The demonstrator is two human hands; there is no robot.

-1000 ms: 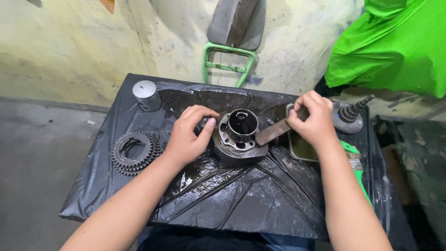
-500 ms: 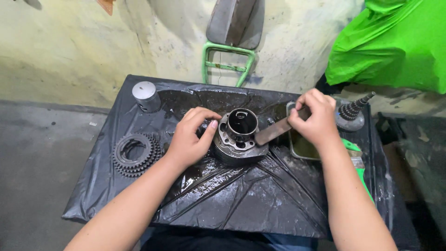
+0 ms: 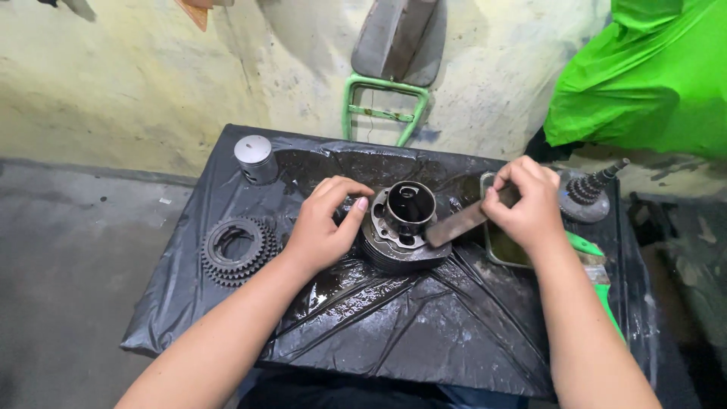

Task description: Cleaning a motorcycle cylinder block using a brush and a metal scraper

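A dark finned engine cylinder [image 3: 401,227] stands in the middle of a table covered in wet black plastic [image 3: 394,326]. My left hand [image 3: 322,227] grips its left side and steadies it. My right hand [image 3: 526,204] holds a flat metal file-like tool [image 3: 462,223] by its upper end. The tool's lower end rests on the cylinder's top face at the right rim.
A grey piston [image 3: 255,157] stands at the back left, and a stack of gears [image 3: 236,248] lies at the left. A rectangular tray of liquid [image 3: 503,250], a shaft with a gear [image 3: 587,193] and a green-handled tool [image 3: 598,265] are at the right. A green cloth [image 3: 651,76] hangs beyond.
The tool has shifted slightly across the cylinder's top face under my right hand. My left hand stays on the cylinder.
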